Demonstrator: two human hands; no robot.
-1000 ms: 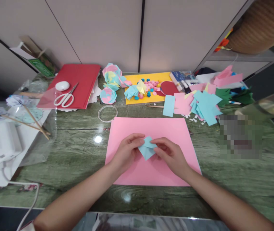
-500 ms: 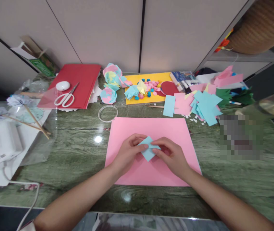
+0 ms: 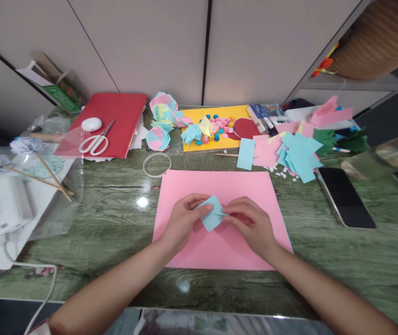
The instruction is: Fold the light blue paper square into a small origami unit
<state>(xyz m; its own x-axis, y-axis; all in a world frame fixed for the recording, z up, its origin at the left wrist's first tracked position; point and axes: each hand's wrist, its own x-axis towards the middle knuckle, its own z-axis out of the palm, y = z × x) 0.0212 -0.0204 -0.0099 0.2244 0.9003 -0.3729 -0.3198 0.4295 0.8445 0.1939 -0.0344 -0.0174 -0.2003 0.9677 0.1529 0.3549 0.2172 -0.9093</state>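
A small light-blue square of folded paper (image 3: 212, 220) is held between both hands above a large pink sheet (image 3: 219, 253). My left hand (image 3: 185, 218) pinches its left side, thumb on top and fingers beneath. At the paper's right corner, my right hand (image 3: 249, 221) pinches the edge between thumb and forefinger. A crease or fold line runs across the paper toward that corner. The fingertips under the paper are partly hidden.
Behind the pink sheet lie a roll of tape (image 3: 157, 165), a blue paper strip (image 3: 246, 153), cut paper pieces (image 3: 301, 153) and folded paper balls (image 3: 158, 138). White scissors (image 3: 94, 144) rest on a red folder (image 3: 118, 121). A phone (image 3: 347, 197) lies at the right.
The blue paper has shifted slightly left and turned a little. My right fingers now pinch its right corner rather than lying over its upper right edge.
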